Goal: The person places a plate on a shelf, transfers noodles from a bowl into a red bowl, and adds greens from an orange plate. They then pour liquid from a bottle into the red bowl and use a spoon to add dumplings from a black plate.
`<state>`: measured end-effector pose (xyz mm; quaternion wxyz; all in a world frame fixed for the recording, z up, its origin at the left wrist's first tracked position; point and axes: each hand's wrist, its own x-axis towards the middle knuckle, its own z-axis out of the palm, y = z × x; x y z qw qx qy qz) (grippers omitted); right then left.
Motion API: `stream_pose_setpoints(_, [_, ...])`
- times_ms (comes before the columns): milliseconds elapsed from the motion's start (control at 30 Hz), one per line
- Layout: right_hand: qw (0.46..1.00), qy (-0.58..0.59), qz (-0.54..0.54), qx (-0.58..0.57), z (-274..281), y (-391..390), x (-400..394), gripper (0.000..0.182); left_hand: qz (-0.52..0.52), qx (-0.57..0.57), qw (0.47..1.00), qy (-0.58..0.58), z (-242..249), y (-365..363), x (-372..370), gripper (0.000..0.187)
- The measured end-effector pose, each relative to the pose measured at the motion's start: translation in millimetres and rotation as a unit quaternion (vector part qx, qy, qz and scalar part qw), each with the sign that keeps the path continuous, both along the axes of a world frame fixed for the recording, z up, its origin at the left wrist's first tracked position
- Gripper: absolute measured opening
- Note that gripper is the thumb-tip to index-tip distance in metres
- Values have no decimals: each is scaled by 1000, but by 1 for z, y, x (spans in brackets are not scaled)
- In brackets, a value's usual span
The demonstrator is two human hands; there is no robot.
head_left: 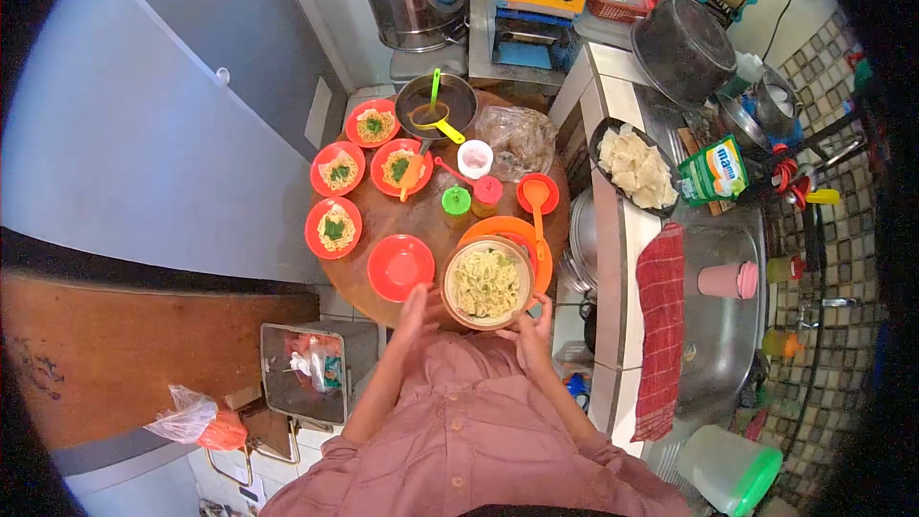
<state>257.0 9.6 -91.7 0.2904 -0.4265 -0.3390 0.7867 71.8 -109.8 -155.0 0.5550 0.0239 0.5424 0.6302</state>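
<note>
A beige bowl of noodles (487, 283) stands at the near edge of the round table, partly over an orange plate (542, 278). My right hand (533, 327) grips the lower right of its rim, thumb and fingers at the edge. To the left of that bowl is my left hand (413, 318), its fingers stretched out and slightly blurred, holding nothing. Just beyond it sits an empty red bowl (401, 268). Several red bowls hold noodles with green leaves, among them one at the left (333, 228) and one with an orange spatula (412, 178) across it.
On the table (378, 215) are a dark pan (458, 96) with a strainer, a white cup (474, 159), green-lidded (456, 201) and red-lidded (488, 193) jars, and an orange ladle (538, 215). Counter at right holds dumpling wrappers (634, 168) and a red cloth (659, 335).
</note>
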Motion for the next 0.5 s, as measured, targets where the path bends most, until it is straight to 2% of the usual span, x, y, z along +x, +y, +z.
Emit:
stream_pose_setpoints(67, [1000, 10, -27, 3, -4, 1, 3, 42, 67, -121, 988, -68, -17, -14, -9, 54])
stream_pose_setpoints(200, [997, 28, -70, -12, -12, 3, 3, 40, 135, -176, 959, -177, -43, -33, -17, 51])
stream_pose_setpoints(333, [997, 18, -80, -14, -10, 1, 2, 39, 189, -174, 951, -173, -79, -37, -22, 45])
stream_pose_setpoints(400, [997, 4, -76, -21, -4, 0, 1, 39, 217, -179, 951, -125, -89, -40, -25, 42])
stream_pose_setpoints(500, [998, -16, -65, -16, 1, -1, -2, 40, 197, -196, 955, -106, -102, -49, -31, 37])
